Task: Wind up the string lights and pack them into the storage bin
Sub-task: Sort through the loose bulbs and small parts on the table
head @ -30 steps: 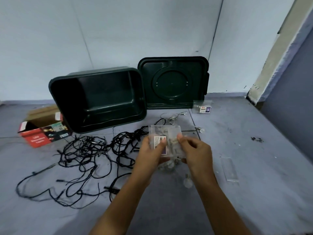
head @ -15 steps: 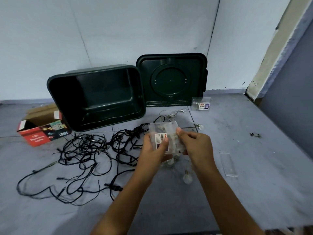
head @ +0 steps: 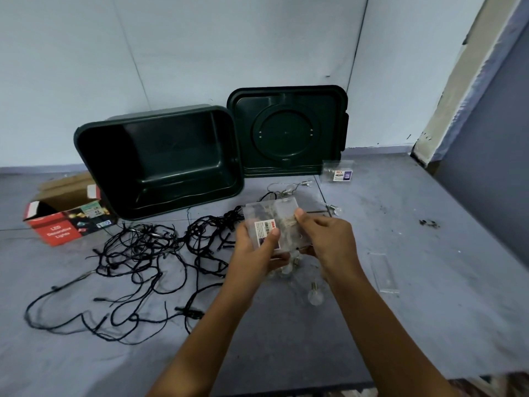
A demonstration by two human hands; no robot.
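Observation:
Both hands hold a clear plastic packet (head: 269, 216) with a white and red label above the floor. My left hand (head: 257, 250) grips its lower left side, thumb on the label. My right hand (head: 323, 239) pinches its right edge. Clear bulbs (head: 313, 295) on a thin wire hang below the packet. A tangle of black string lights (head: 148, 253) spreads over the floor to the left. The dark green storage bin (head: 160, 164) lies tipped on its side, mouth towards me, with nothing inside.
The bin's lid (head: 286, 133) leans on the wall beside the bin. An open red LED lights box (head: 63, 219) sits far left. A second small packet (head: 337, 171) lies by the lid. A clear plastic strip (head: 383, 272) lies at right.
The packet and both hands stay at the same place. My grip has shifted slightly on the packet. The view has tilted a little.

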